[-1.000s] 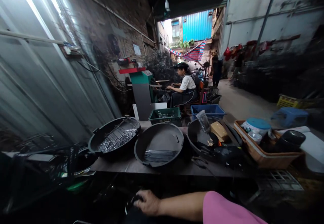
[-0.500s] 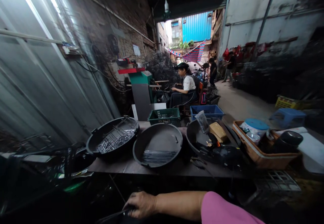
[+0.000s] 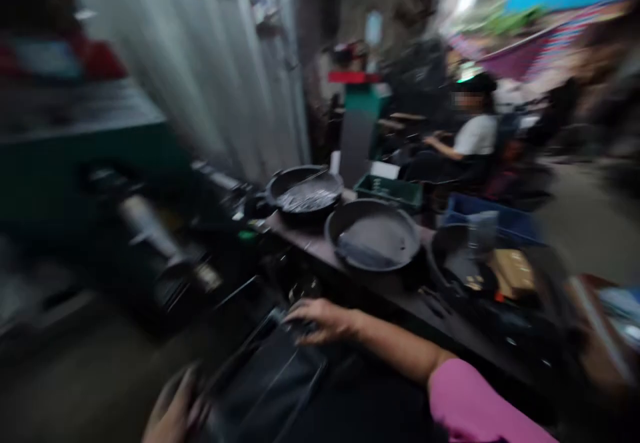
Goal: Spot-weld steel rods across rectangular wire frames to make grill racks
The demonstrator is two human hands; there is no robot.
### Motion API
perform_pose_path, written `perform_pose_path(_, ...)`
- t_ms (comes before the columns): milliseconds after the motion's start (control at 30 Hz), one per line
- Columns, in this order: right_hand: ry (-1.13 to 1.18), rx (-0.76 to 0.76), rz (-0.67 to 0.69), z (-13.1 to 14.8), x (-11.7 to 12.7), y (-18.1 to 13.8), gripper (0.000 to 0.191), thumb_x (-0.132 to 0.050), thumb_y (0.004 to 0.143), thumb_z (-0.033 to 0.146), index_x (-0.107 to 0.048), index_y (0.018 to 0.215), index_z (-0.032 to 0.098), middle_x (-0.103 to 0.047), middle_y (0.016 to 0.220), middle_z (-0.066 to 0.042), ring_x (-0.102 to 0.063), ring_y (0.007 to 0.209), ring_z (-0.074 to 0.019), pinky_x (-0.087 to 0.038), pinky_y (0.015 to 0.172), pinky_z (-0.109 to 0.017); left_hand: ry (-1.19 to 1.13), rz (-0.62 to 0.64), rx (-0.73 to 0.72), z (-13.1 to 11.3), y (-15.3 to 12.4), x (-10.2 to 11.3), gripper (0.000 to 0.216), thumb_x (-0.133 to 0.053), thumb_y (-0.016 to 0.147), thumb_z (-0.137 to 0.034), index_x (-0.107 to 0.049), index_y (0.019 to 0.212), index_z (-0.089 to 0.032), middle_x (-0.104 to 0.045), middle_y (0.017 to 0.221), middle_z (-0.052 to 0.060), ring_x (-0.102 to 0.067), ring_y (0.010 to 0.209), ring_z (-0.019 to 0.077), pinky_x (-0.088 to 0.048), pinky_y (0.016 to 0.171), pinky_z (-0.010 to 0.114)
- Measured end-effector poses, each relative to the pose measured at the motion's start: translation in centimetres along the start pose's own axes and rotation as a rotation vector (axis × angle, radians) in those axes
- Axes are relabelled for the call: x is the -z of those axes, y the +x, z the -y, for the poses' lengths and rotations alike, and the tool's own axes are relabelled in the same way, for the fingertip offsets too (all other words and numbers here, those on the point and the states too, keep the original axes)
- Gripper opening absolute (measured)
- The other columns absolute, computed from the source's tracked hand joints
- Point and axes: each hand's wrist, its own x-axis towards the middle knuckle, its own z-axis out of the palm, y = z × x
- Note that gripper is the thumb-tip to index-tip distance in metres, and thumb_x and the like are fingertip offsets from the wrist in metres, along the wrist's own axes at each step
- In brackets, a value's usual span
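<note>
My right hand [image 3: 325, 319], at the end of a pink-sleeved arm, is low in the middle of the head view. Its fingers curl round something dark that blur keeps me from making out. A thin dark rod or frame edge [image 3: 250, 339] runs from near these fingers down to the left. At the lower left is my left hand [image 3: 173, 406], its fingers smeared by motion, close to the other end of that edge. Dark cloth or sheeting [image 3: 280, 383] with thin pale rods across it lies between the hands.
Beyond my hands a bench [image 3: 320, 246] holds a pan of shiny metal pieces [image 3: 310, 199], a pan of dark rods [image 3: 373, 236] and a pan with a tan block [image 3: 513, 273]. Green machinery [image 3: 75, 169] stands left. A seated person [image 3: 475, 136] works behind the bench.
My view has swung left and blurred; the bench now sits further right and green machinery shows at left. My left hand has come into view. My right hand appears higher and further right.
</note>
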Motion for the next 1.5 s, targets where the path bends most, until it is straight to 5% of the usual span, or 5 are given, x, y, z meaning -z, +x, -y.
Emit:
perform_pose_path(67,0.065,0.011,0.030,-0.2,0.1,0.6,0.045,-0.058,0.074,0.030,-0.047,0.115,0.015,-0.051,0.108,-0.010,-0.049,0.101,-0.0170,-0.039,0.086,-0.029,-0.095,0.017,0.003,1.0,0.1,1.1,0.035,-0.069,0.058,-0.040,-0.058,0.085,-0.021,-0.051,0.059,-0.005,-0.043,0.038,0.0033,-0.035,0.036,0.016)
perform_pose_path(133,0.123,0.041,0.089,-0.9,-0.3,1.5,0.047,-0.058,0.074,0.029,-0.045,0.117,0.015,-0.050,0.108,-0.010,-0.050,0.100,-0.0173,-0.041,0.084,-0.030,-0.199,0.201,-0.091,1.5,1.2,1.4,0.035,-0.067,0.059,-0.041,-0.055,0.083,-0.018,-0.046,0.055,-0.008,-0.028,0.030,-0.0013,-0.022,0.029,0.013)
perform_pose_path(267,0.102,0.078,0.224,-1.5,-1.8,2.7,0.052,-0.058,0.073,0.023,-0.041,0.121,0.016,-0.045,0.113,-0.012,-0.051,0.099,-0.0171,-0.042,0.084,-0.029,-0.263,0.276,-0.155,1.4,3.1,1.4,0.031,-0.064,0.063,-0.039,-0.052,0.082,-0.018,-0.044,0.055,-0.008,-0.027,0.029,-0.0017,-0.019,0.028,0.012)
perform_pose_path(567,-0.312,-0.028,0.464,-0.5,-3.7,4.1,0.061,-0.056,0.073,0.023,-0.032,0.129,0.022,-0.041,0.125,-0.010,-0.054,0.097,-0.0212,-0.046,0.076,-0.031,-0.275,0.316,-0.185,0.9,2.7,1.1,0.026,-0.061,0.068,-0.036,-0.053,0.084,-0.017,-0.044,0.056,-0.008,-0.027,0.028,-0.0022,-0.018,0.027,0.012)
perform_pose_path(1500,-0.424,-0.045,0.496,0.5,-2.8,6.5,0.052,-0.053,0.076,0.028,-0.037,0.125,0.024,-0.047,0.120,-0.008,-0.058,0.089,-0.0217,-0.046,0.070,-0.031,-0.301,0.295,-0.152,1.1,4.5,0.4,0.032,-0.061,0.066,-0.042,-0.050,0.084,-0.018,-0.041,0.054,-0.009,-0.023,0.028,-0.0026,-0.017,0.028,0.012)
